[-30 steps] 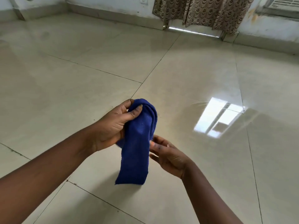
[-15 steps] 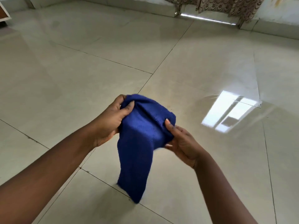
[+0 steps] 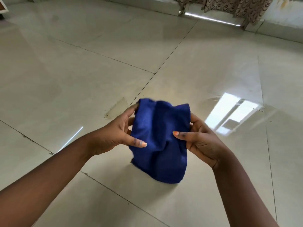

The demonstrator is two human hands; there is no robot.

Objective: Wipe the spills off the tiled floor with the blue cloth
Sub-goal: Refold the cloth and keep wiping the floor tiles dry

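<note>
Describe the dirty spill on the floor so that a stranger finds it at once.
On the glossy beige tiled floor, look just left of the dark blue cloth held in both hands. There lies a dull brownish smear with dark specks, beside a tile joint; unlike the bright window reflections, it does not shine.

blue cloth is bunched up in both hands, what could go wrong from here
1. The blue cloth, bunched between the left hand and right hand, may only smear the brownish spill if used wadded.
2. The glossy tiled floor throws bright reflections, so thin wet patches could be missed.
</note>
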